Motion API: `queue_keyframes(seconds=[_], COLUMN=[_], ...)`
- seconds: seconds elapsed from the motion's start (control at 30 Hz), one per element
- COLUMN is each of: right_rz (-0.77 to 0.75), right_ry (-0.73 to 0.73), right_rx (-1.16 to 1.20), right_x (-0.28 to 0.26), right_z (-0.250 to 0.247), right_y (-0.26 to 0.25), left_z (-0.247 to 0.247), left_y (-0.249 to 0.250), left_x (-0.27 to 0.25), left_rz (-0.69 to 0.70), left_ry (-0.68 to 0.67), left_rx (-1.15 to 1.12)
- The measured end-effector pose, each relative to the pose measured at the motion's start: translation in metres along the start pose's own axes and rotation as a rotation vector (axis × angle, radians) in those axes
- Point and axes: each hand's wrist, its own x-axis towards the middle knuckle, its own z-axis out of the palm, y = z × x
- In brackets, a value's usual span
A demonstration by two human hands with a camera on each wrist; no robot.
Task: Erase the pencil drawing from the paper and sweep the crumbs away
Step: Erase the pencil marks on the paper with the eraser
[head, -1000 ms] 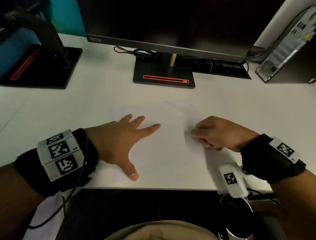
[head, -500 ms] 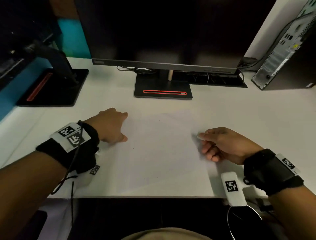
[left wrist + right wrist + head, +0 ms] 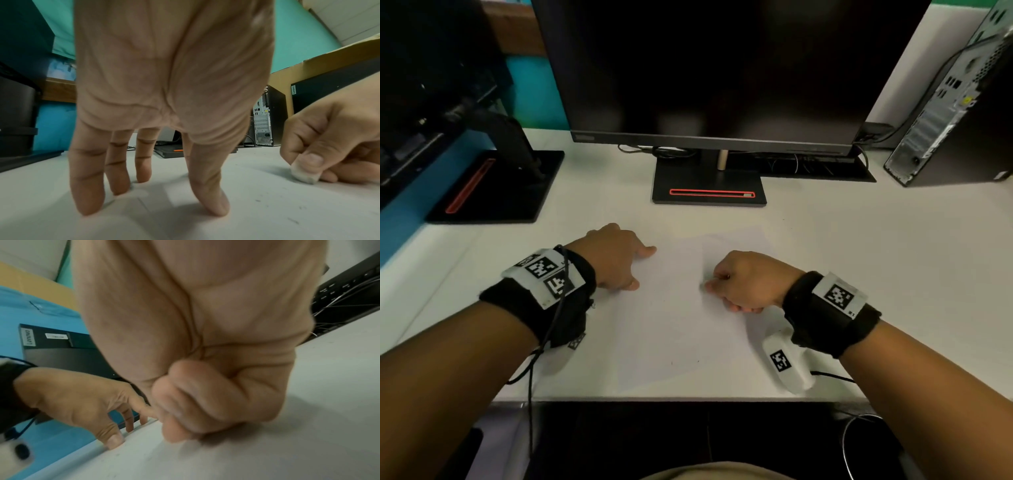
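Note:
A white sheet of paper (image 3: 674,318) lies on the white desk (image 3: 876,260) in front of me. My left hand (image 3: 619,260) stands on its fingertips (image 3: 216,206) at the sheet's left edge, fingers straight and spread, holding nothing. My right hand (image 3: 743,281) is on the paper's right part and pinches a small white eraser (image 3: 304,173) between thumb and forefinger, its tip against the sheet (image 3: 267,211). In the right wrist view the eraser is hidden behind the curled fingers (image 3: 185,402). A few dark crumbs (image 3: 294,220) lie on the paper. No pencil marks are clear to me.
A monitor on a black base (image 3: 709,185) stands behind the paper. A second monitor base (image 3: 493,188) is at the back left, a computer tower (image 3: 955,116) at the back right with cables (image 3: 808,164) beside it. The desk's front edge (image 3: 681,399) runs just below the sheet.
My left hand has pulled back from lying flat on the sheet to standing on its fingertips at the left edge. The right hand with the eraser has shifted leftward onto the paper.

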Motion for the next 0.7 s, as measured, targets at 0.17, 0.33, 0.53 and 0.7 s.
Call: queue_keyframes(seconds=[0.17,0.33,0.53,0.7], right_rz=[0.045,0.080,0.185,0.223], right_ry=[0.029,0.152,0.271,0.252], right_rx=[-0.070,0.085,0.365,0.338], right_x=[0.003,-0.002,-0.028,-0.037], right_z=[-0.003,-0.016,-0.035,-0.036], right_y=[0.002,0.015,0.066,0.092], left_z=[-0.001,0.000,-0.006,-0.016], left_y=[0.004,0.004,0.007,0.002], left_x=[-0.002,-0.007,-0.008,-0.002], left_rz=[0.021,0.037,0.072,0.052], left_ry=[0.011,0.039,0.037,0.069], left_rx=[0.021,0.007,-0.014,-0.226])
